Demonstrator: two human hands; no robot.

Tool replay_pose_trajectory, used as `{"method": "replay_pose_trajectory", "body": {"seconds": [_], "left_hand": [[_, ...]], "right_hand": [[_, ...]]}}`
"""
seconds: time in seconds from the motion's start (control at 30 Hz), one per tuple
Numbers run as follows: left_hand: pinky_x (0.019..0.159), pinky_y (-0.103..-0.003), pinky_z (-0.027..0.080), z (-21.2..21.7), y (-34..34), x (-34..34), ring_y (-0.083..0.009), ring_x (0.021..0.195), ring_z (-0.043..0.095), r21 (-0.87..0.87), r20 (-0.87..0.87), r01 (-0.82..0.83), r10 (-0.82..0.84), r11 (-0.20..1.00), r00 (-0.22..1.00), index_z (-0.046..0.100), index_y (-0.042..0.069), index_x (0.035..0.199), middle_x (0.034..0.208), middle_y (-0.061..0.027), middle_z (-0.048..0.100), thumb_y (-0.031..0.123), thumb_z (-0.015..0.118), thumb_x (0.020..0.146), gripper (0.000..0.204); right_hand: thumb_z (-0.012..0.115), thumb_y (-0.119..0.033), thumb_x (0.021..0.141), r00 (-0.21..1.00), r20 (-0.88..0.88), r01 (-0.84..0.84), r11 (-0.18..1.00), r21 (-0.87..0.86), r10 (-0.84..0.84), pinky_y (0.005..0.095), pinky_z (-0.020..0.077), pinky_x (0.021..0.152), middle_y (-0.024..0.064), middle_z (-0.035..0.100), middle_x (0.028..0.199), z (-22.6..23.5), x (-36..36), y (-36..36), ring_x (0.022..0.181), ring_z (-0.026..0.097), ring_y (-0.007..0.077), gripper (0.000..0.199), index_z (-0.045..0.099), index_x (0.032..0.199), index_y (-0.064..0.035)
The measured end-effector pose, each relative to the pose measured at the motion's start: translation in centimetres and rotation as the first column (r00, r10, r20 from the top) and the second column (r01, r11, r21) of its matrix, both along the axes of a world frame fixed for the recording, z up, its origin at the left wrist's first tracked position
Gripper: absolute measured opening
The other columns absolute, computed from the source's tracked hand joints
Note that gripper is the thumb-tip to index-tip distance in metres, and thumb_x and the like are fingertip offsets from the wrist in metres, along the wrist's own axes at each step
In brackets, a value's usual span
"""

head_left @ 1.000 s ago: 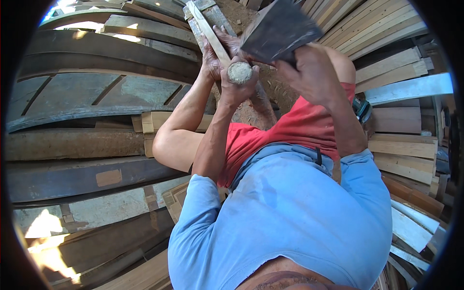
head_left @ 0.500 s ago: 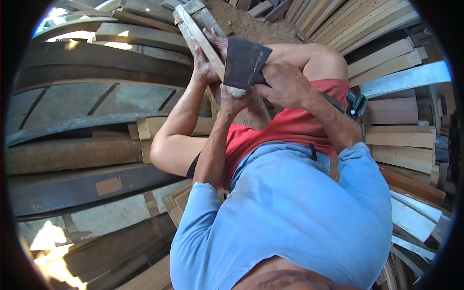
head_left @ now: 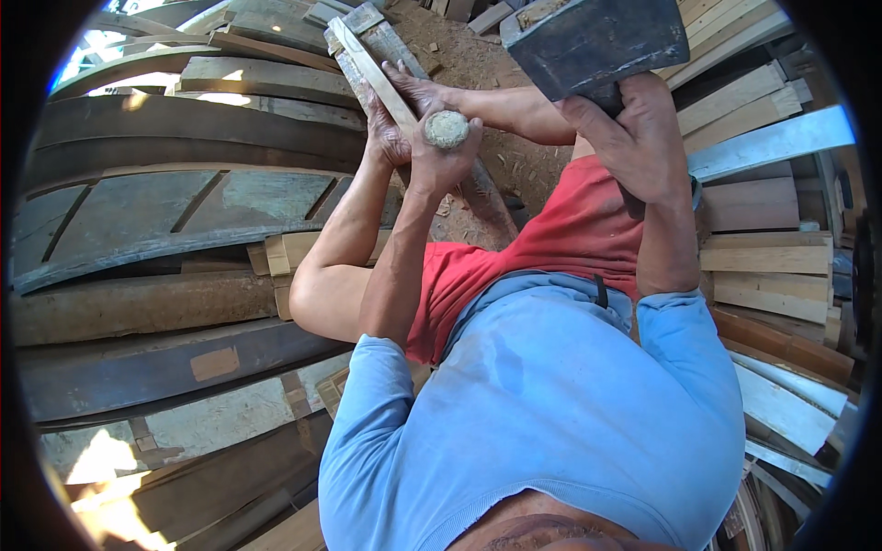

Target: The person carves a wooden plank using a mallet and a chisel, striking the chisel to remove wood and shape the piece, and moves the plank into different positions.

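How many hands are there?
2: the left hand is around a round-ended handle, by the near end of a wood strip; the right hand is farther right, gripping a dark-headed tool.

Round-ended tool (head_left: pixel 447 129) and dark tool head (head_left: pixel 602 46): both only partly visible.
Left hand (head_left: pixel 443 168) wraps the first; pale butt shows, shank and tip hidden, type unclear. Second is cropped by top picture edge; right hand (head_left: pixel 638 142) covers part of its handle (head_left: pixel 604 96). Wooden strip (head_left: pixel 372 72): near end lost behind left hand, can't confirm tip contact. Board (head_left: pixel 393 44) beneath: far corners show, middle blocked by feet (head_left: pixel 390 138) and left hand. Teal item (head_left: pixel 696 192): just a sliver beside right forearm, can't ID. Ground shavings too small to count. Left timber stack (head_left: pixel 138 285) cut by fisheye rim, glare upper-left.
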State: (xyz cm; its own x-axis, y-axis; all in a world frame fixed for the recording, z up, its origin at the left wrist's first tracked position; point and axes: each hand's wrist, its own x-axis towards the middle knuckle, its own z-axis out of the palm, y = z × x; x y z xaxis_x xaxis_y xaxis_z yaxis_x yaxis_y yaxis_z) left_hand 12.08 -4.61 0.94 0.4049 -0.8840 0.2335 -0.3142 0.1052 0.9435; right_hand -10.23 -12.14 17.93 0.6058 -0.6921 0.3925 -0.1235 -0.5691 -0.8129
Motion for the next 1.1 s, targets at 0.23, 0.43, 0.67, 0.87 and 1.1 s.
{"method": "replay_pose_trajectory", "body": {"seconds": [0.23,0.43,0.67,0.87,1.1], "left_hand": [[0.064,-0.029,0.05,0.7,0.4,-1.2,-0.0123,0.069,0.06,-0.153,0.153,0.005,0.018,0.988,0.988,0.058,0.003,0.088,0.075,-0.004,0.063,0.008,0.074,0.087,0.017],[0.066,-0.032,0.051,1.2,0.6,-1.1,-0.0156,0.069,0.063,-0.095,0.102,-0.033,0.042,0.995,0.994,0.061,0.003,0.088,0.075,-0.0074,0.064,0.007,0.074,0.084,0.014],[0.072,-0.033,0.057,0.6,0.7,-2.3,-0.0183,0.079,0.074,-0.2,0.214,0.04,0.003,0.979,0.977,0.065,0.002,0.096,0.085,-0.0119,0.073,0.009,0.077,0.077,0.024],[0.061,-0.034,0.051,-0.2,1.5,-1.3,-0.0147,0.063,0.06,-0.131,0.121,0.023,-0.007,0.991,0.993,0.062,0.003,0.09,0.07,-0.0058,0.063,0.008,0.074,0.085,0.014],[0.063,-0.029,0.051,-1.2,4.0,-0.5,-0.0128,0.065,0.062,-0.205,0.174,-0.011,0.048,0.979,0.984,0.062,0.003,0.089,0.072,-0.0059,0.064,0.01,0.077,0.084,0.017]], "right_hand": [[0.074,-0.015,0.086,0.999,-0.036,0.02,0.99,-0.143,-0.025,0.0391,0.0542,0.071,0.0167,0.072,0.088,-0.4,0.9,0.3,0.077,0.07,0.0311,0.024,0.071,0.106,-0.0026],[0.073,-0.02,0.086,0.981,-0.193,-0.037,0.979,-0.202,-0.003,0.0429,0.0544,0.074,0.0206,0.072,0.089,-0.3,1.9,1.4,0.083,0.07,0.0371,0.025,0.071,0.102,-0.0011],[0.069,-0.024,0.085,0.818,-0.567,-0.153,0.913,-0.378,-0.098,0.0491,0.0556,0.077,0.0242,0.07,0.084,-4.6,3.7,-0.3,0.081,0.069,0.0414,0.027,0.069,0.09,0.002],[0.069,-0.032,0.088,0.995,0.034,0.095,0.976,-0.196,-0.09,0.0454,0.0536,0.066,0.0177,0.066,0.071,-2.1,4.8,0.4,0.07,0.066,0.0384,0.032,0.07,0.084,-0.0002],[0.066,-0.027,0.085,0.839,-0.544,-0.247,0.911,-0.331,0.03,0.0475,0.0551,0.074,0.0241,0.068,0.085,-4.3,6.1,0.4,0.08,0.068,0.0413,0.028,0.069,0.092,0.0007]]}}
